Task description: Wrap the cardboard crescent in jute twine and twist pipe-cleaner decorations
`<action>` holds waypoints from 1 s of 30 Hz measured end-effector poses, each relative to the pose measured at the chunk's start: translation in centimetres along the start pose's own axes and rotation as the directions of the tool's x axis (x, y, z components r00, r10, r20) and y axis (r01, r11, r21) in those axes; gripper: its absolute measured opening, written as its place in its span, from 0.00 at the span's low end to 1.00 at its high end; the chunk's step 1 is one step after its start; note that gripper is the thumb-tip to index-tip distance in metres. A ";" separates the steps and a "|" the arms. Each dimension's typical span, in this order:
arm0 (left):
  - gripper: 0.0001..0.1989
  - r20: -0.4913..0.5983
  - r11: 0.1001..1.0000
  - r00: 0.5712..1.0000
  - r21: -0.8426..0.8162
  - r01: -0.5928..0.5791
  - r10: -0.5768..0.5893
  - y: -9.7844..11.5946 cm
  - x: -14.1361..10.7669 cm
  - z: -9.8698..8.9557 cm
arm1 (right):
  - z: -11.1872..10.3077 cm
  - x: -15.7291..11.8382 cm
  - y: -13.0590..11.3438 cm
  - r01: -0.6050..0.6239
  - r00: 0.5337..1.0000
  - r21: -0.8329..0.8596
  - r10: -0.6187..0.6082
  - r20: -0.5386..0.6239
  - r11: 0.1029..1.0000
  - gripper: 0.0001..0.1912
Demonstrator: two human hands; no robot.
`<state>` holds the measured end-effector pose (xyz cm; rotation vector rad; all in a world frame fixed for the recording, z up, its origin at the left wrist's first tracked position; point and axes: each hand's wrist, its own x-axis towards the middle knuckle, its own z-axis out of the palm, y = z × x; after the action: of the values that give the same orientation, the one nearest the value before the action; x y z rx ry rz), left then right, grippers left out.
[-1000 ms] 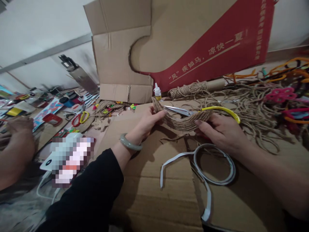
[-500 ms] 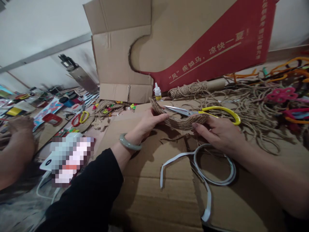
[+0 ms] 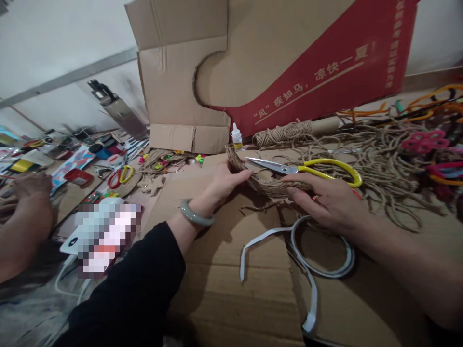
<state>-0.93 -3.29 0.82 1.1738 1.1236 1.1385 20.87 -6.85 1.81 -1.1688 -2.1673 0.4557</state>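
A curved strip of brown twine rows [image 3: 265,187] is held up between both hands over the cardboard. My left hand [image 3: 227,182] grips its left end, thumb on the near face and fingers hidden behind. At the right end, my right hand [image 3: 327,200] pinches the strip between thumb and fingers. Just behind it lie scissors [image 3: 282,167] with yellow handles, the blades pointing left. A roll of white tape [image 3: 321,274] lies below my right hand, with loose ends trailing toward me. A loose bit of twine [image 3: 258,207] is under the strip.
A small white glue bottle [image 3: 236,136] stands behind the strip. Tangled twine [image 3: 383,164] and a wound twine roll [image 3: 284,134] are at the right and back. A cardboard box [image 3: 184,91] rises behind. On the left are a power bank [image 3: 92,226], red-yellow scissors [image 3: 120,177] and another person's hand [image 3: 34,188].
My right hand's fingers have shifted left along the twine strip, its index finger now reaching over the top edge. My left hand keeps its hold almost unmoved.
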 end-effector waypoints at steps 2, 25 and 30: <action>0.24 -0.005 1.000 1.000 -0.002 0.004 -0.004 0.2 -0.1 0.0 | -0.2 0.1 -0.2 -0.032 0.999 0.031 0.032 -0.015 0.999 0.16; 0.18 0.099 0.979 0.988 -0.151 0.136 -0.122 0.0 -0.1 -0.3 | 0.6 0.2 0.4 -0.251 0.964 0.409 0.265 0.022 0.877 0.16; 0.15 0.093 0.983 0.988 -0.125 0.138 -0.127 -0.4 0.0 -0.4 | 0.6 0.4 0.9 -0.219 0.974 0.335 0.224 0.024 0.917 0.15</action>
<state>-1.26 -3.23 0.40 1.0208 1.0307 1.0350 20.84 -6.02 0.96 -1.2187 -1.8560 0.8757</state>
